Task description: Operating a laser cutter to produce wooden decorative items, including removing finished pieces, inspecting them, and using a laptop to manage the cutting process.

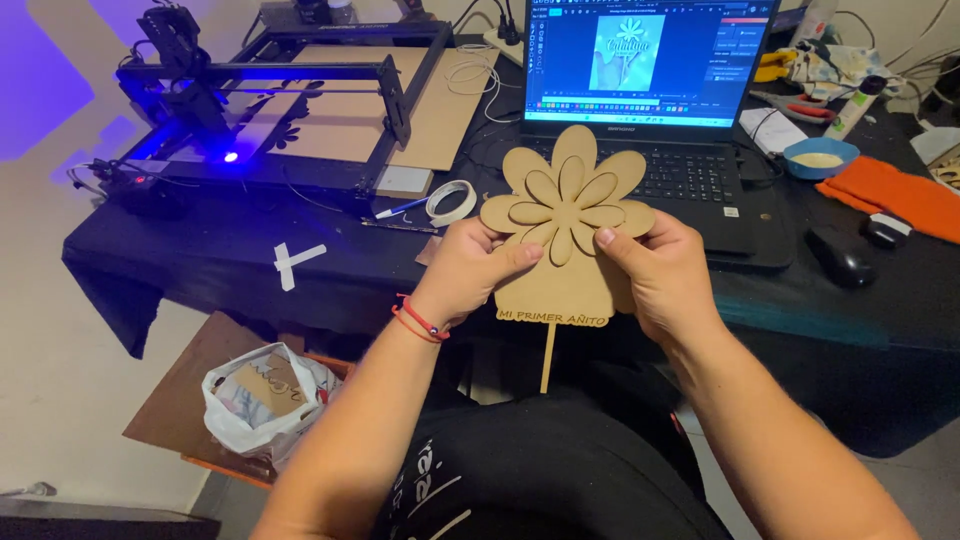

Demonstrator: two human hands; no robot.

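A flat wooden flower cutout [566, 200] on a thin stick is held up in front of the laptop [640, 110], covering part of its keyboard. The cutout's lower edge is partly hidden behind both hands, and the stick's lower end is hard to follow against the dark clothing below. The left hand [470, 270] grips the cutout's left side, thumb lying across the front near the lower petals, the other fingers curled out of sight behind the wood. The right hand [660, 275] clasps the right side the same way, thumb tip pressed on the front just right of the flower's centre, remaining fingers hidden at the back. A red bracelet [418, 320] circles the left wrist. Left of the laptop a roll of tape [451, 201] and a pen [400, 209] lie on the dark table [220, 250], and further left stands a laser engraver [280, 90] with a blue glow over a wood sheet. Right of the laptop sit a blue bowl [820, 156], an orange cloth [895, 195] and a black mouse [840, 258]. Below the table, left of the laptop, a white bag [265, 395] holds scraps; its contents are unclear.
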